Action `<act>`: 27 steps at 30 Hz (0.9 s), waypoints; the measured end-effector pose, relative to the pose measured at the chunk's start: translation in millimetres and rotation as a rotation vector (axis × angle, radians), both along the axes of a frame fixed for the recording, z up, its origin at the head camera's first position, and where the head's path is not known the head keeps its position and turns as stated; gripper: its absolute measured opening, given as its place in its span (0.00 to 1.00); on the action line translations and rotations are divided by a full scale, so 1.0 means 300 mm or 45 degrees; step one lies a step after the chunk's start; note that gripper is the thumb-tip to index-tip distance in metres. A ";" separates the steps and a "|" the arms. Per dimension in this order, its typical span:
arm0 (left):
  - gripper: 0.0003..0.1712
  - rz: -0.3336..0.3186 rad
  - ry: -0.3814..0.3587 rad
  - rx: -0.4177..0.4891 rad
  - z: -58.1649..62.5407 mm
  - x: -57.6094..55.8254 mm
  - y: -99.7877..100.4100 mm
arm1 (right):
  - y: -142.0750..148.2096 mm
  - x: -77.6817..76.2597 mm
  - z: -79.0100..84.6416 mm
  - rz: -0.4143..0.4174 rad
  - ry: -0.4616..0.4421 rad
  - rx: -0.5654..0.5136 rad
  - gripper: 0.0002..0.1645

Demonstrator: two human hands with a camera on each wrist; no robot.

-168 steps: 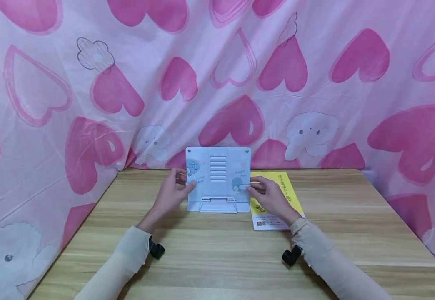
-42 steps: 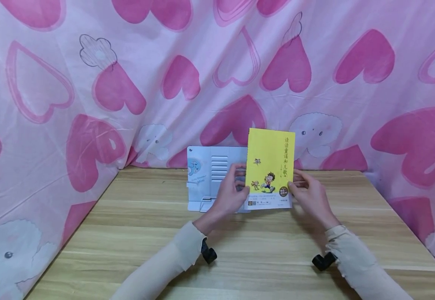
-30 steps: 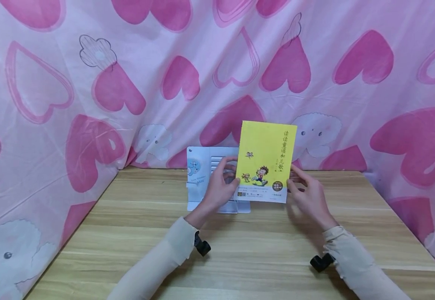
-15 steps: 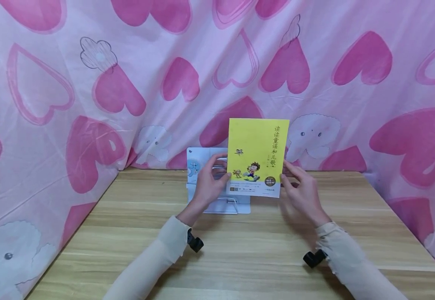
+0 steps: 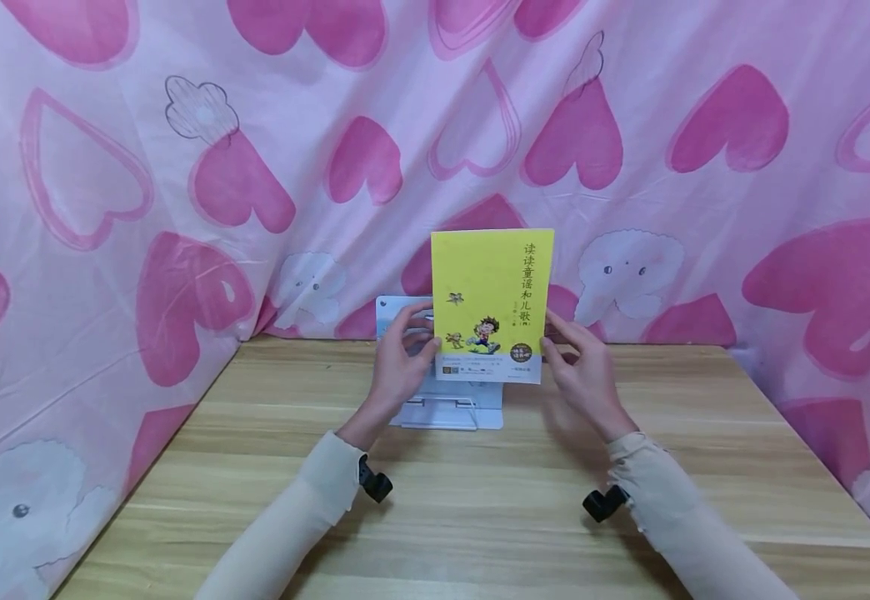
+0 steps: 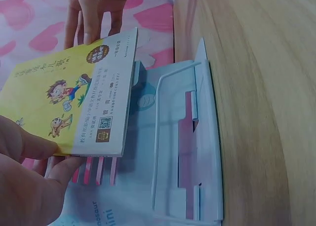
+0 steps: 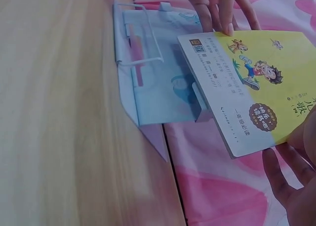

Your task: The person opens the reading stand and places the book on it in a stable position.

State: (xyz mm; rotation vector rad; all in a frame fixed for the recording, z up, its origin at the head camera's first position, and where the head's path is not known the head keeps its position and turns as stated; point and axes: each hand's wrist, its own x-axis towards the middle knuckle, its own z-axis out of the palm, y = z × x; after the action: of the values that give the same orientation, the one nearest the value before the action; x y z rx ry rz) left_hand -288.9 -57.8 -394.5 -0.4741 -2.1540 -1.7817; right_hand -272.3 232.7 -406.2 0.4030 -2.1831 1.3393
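A yellow children's book (image 5: 491, 283) with a white lower band is held upright in the air, cover towards me. My left hand (image 5: 399, 358) pinches its left edge, thumb in front and fingers behind. On the opposite edge, my right hand (image 5: 583, 375) grips it the same way. Behind and below the book stands a pale blue book stand (image 5: 446, 414), mostly hidden in the head view. Both wrist views show the book's bottom edge above the wire ledge (image 6: 157, 137) and apart from it. Slots and a printed dinosaur (image 7: 183, 89) show on the stand's panel.
The stand rests on a wooden table (image 5: 435, 517), close to its back edge. A pink curtain (image 5: 270, 100) with hearts hangs behind and to both sides. A small black wrist camera (image 5: 377, 483) sits on each forearm.
Earlier both hands were at the stand while the book lay on the table to its right. Since then the hands have lifted the book and carried it left, in front of the stand.
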 end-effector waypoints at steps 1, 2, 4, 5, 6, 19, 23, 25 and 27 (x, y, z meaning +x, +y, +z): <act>0.34 0.003 -0.001 0.002 0.001 -0.001 -0.004 | -0.007 -0.005 0.002 0.000 0.001 -0.009 0.35; 0.34 0.009 -0.001 0.002 0.002 -0.002 -0.009 | -0.014 -0.010 0.003 0.000 0.004 -0.020 0.35; 0.34 0.020 -0.002 0.006 0.007 -0.004 -0.020 | -0.028 -0.020 0.008 0.002 0.012 -0.037 0.34; 0.33 0.029 -0.004 0.007 0.009 -0.005 -0.027 | -0.035 -0.025 0.010 0.009 0.022 -0.050 0.34; 0.33 0.036 -0.002 0.012 0.011 -0.005 -0.033 | -0.043 -0.030 0.012 0.014 0.029 -0.061 0.33; 0.34 0.091 0.033 0.030 0.000 -0.006 -0.125 | -0.124 -0.064 -0.006 0.106 0.093 -0.110 0.30; 0.33 0.098 0.024 0.002 -0.003 -0.006 -0.151 | -0.137 -0.057 -0.009 0.116 0.099 -0.119 0.30; 0.32 0.105 0.023 0.000 -0.002 -0.006 -0.163 | -0.144 -0.054 -0.010 0.129 0.101 -0.123 0.30; 0.32 0.112 0.025 0.003 -0.002 -0.006 -0.173 | -0.152 -0.055 -0.011 0.146 0.108 -0.129 0.30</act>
State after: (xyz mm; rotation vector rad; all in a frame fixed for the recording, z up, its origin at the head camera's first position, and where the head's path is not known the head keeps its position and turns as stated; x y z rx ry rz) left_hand -290.6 -109.8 -395.0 -0.3887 -2.1258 -1.7252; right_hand -288.7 187.3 -409.4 0.5431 -2.0399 1.4606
